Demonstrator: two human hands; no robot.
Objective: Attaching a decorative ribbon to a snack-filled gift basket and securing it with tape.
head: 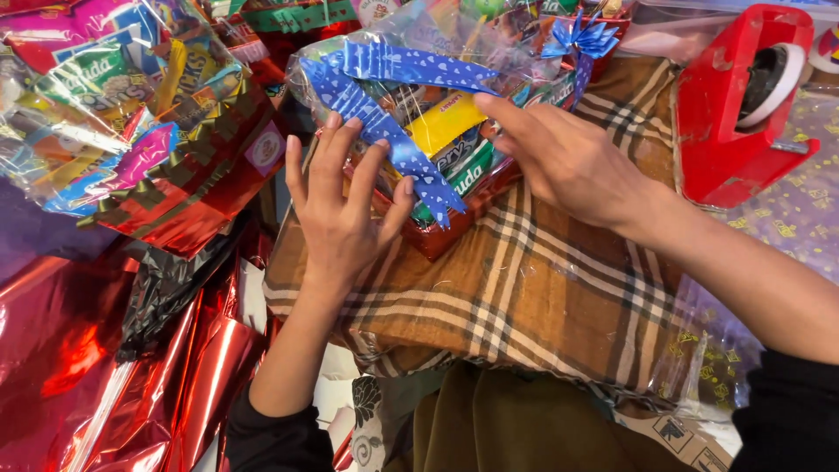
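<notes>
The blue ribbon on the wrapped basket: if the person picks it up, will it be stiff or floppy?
The blue ribbon is probably floppy and light: it bends in loose curves over the clear wrap. Its glossy surface may slip under the left hand. The loop near the right hand keeps some shape, so it likely springs back a little.

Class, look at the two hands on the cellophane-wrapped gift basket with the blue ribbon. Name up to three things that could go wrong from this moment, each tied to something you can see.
1. The left hand presses the blue ribbon flat with open fingers; it may slip askew.
2. The right hand pushes on the cellophane, which could crease or tear.
3. The basket sits on a plaid cloth near its edge and could tip.
</notes>
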